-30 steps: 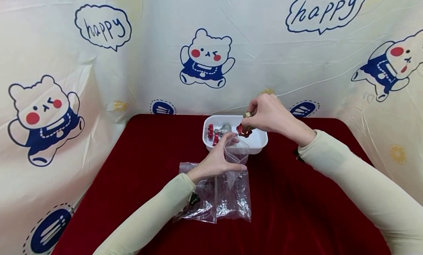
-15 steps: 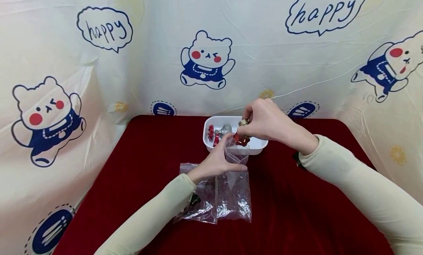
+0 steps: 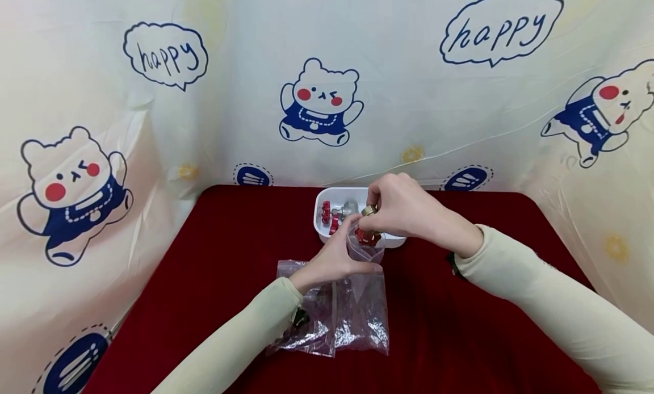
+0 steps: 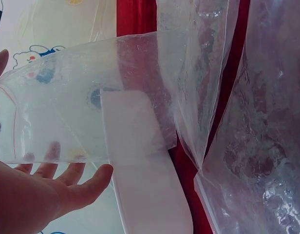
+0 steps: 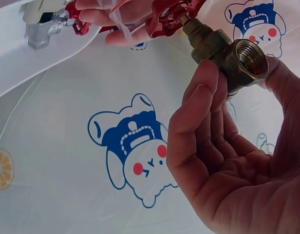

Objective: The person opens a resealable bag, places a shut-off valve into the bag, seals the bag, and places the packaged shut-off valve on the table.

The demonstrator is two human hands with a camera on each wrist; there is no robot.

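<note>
My left hand (image 3: 332, 260) holds a clear zip bag (image 4: 67, 114) by its mouth, spread between thumb and fingers. In the right wrist view, my right hand (image 5: 237, 161) pinches a brass valve (image 5: 215, 48) with a red handwheel (image 5: 164, 19) by its threaded body. The handwheel points down into the bag's mouth in the head view. Behind my hands stands a white tray (image 3: 318, 221). In it lie valves with red handwheels, among them a grey metal one (image 3: 349, 208); my hands hide part of the tray.
Flat clear zip bags (image 3: 360, 326) lie side by side on the dark red cloth (image 3: 460, 337), below my left hand. A white curtain (image 3: 388, 121) printed with bears hangs behind and along both sides of the table.
My right hand has brought the brass valve left and down from over the tray to the bag's mouth. My left hand keeps its hold on the bag. The head view has tilted slightly upward.
</note>
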